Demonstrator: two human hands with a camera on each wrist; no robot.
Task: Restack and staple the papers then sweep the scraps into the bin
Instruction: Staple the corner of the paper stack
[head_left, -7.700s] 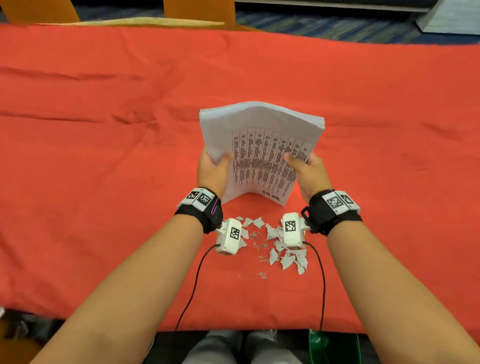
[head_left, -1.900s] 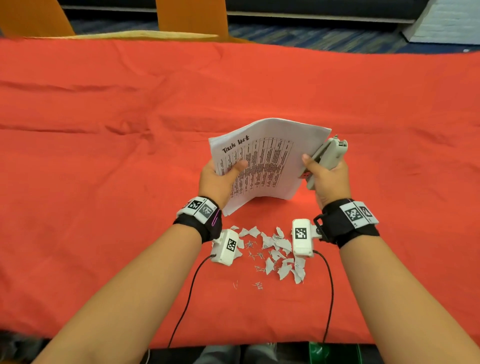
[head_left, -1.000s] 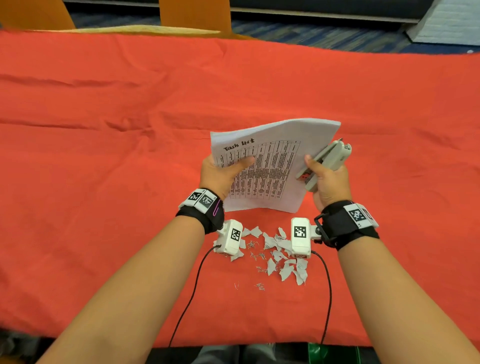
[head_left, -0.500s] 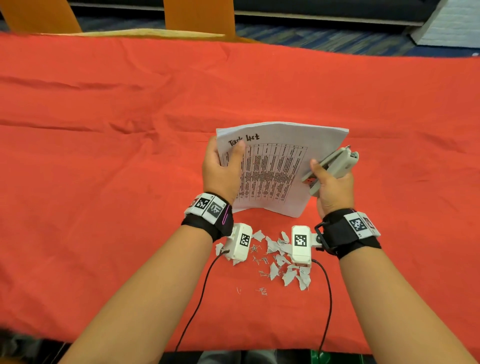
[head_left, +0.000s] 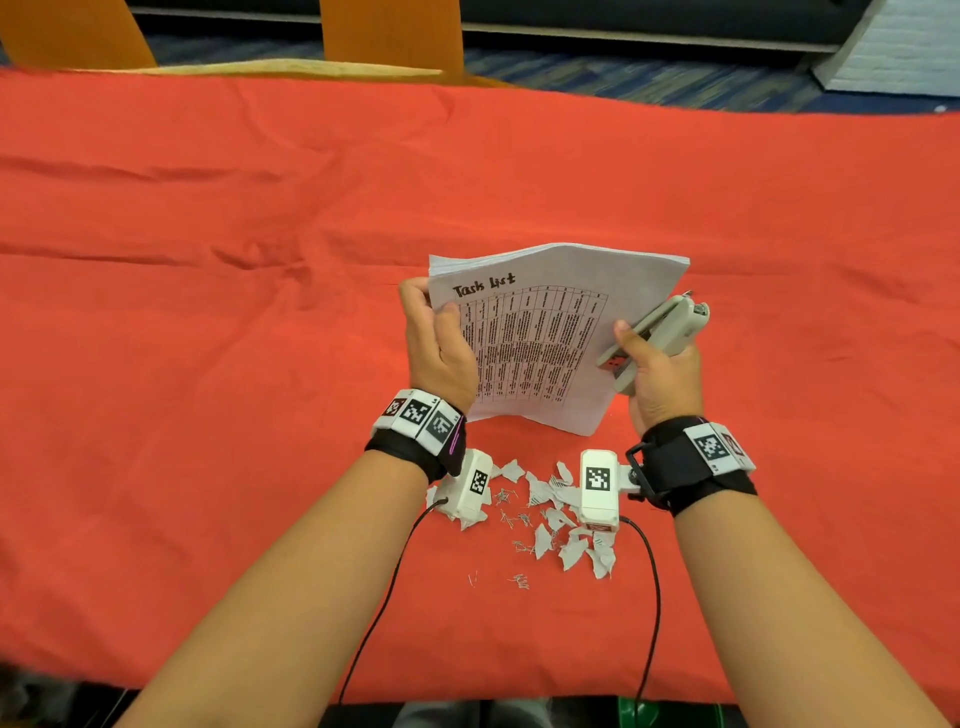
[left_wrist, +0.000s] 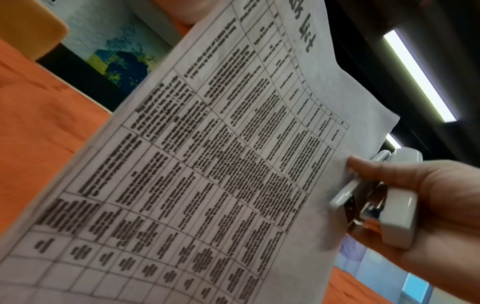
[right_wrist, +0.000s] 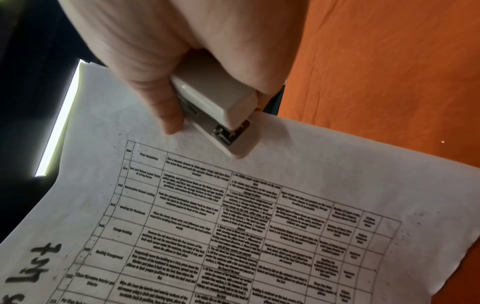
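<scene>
A stack of printed papers (head_left: 540, 338) headed "Task List" stands tilted above the red cloth, its lower edge near the table. My left hand (head_left: 434, 343) grips the stack's top left corner. My right hand (head_left: 657, 371) holds a white stapler (head_left: 657, 332) against the stack's right edge, thumb on top. In the left wrist view the papers (left_wrist: 207, 164) fill the frame, with the stapler (left_wrist: 374, 205) at their right edge. The right wrist view shows the stapler (right_wrist: 218, 115) with its nose over the edge of the papers (right_wrist: 259, 226). Torn paper scraps (head_left: 561, 525) and loose staples lie below the wrists.
A red cloth (head_left: 208, 312) covers the whole table. Orange chair backs (head_left: 389, 31) stand beyond the far edge. Something green (head_left: 665, 714) shows under the near edge at the right; what it is I cannot tell.
My left hand slid up from the stack's lower left to its top left corner. The stack swung more upright and squarer to me, and the stapler stayed at its right edge.
</scene>
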